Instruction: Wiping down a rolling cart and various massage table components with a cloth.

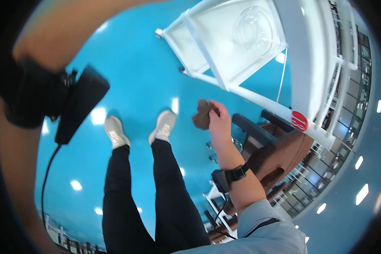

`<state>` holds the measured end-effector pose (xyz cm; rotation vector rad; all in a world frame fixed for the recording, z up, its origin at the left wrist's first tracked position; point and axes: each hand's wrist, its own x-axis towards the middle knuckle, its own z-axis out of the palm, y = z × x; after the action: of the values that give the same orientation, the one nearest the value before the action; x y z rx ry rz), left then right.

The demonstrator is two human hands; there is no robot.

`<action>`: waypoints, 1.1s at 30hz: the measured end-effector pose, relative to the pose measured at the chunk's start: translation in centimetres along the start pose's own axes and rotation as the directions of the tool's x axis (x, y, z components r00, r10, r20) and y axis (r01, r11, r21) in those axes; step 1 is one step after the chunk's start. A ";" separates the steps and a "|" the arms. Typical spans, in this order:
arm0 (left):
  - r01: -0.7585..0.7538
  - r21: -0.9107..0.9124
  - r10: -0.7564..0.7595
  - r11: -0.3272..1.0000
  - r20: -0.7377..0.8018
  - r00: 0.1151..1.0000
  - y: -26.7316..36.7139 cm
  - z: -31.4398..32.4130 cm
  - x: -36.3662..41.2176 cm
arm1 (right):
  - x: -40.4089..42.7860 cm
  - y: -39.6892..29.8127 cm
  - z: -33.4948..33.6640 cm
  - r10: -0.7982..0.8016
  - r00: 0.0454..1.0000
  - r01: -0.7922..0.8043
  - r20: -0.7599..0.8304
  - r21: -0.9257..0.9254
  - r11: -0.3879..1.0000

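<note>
A crumpled brown cloth [202,114] is pinched in the fingers of my right hand [219,122], held over the blue floor. A black device [220,181] is strapped to my right forearm. My left hand is out of view; only the raised left arm [60,35] shows, large and blurred along the left side. Strapped around that arm is a larger black device [82,104] with a cable hanging from it. Above and right of my right hand stands a white-framed cart [257,95]. On the cart's white shelf [216,35] sits a clear round bowl [254,31].
My light shoes [165,125] stand on the glossy blue floor [133,63]. A brown upholstered piece of furniture [285,152] with dark parts is at my right, near the cart's frame. A red round number tag [299,121] marks that frame. Shelving [355,95] runs along the far right.
</note>
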<state>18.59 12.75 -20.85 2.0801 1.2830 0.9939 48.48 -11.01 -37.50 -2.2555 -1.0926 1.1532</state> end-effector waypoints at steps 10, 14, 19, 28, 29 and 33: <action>-0.003 -0.327 0.042 0.945 0.113 0.993 -1.4 18.7 1.0 | 14.4 -2.2 0.9 -0.665 0.727 0.374 -0.169 -0.715 0.591; -0.046 -0.407 0.022 0.912 -0.063 0.998 1.6 19.6 -1.5 | 13.8 -2.8 0.6 -0.658 0.739 0.437 -0.146 -0.638 0.633; 0.004 -0.473 -0.016 0.881 -0.021 1.000 2.0 19.4 -3.0 | 12.4 -3.9 0.7 -0.634 0.768 0.514 -0.094 -0.501 0.696; -0.037 -0.496 0.024 0.868 -0.032 0.999 3.4 19.4 -8.4 | 10.1 -4.6 0.3 -0.547 0.837 0.541 0.036 -0.204 0.816; -0.030 -0.481 -0.004 0.876 -0.069 0.998 3.7 19.6 -8.5 | 10.3 -4.7 0.3 -0.586 0.810 0.565 0.026 -0.303 0.767; -0.044 -0.475 -0.012 0.879 -0.115 0.993 5.3 19.7 -7.8 | 15.1 -4.5 -2.8 -0.718 0.696 0.488 0.005 -0.736 0.469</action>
<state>34.75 2.76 -31.55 1.6718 0.9462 1.3026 54.12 3.62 -40.76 -2.0208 -2.2201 0.0284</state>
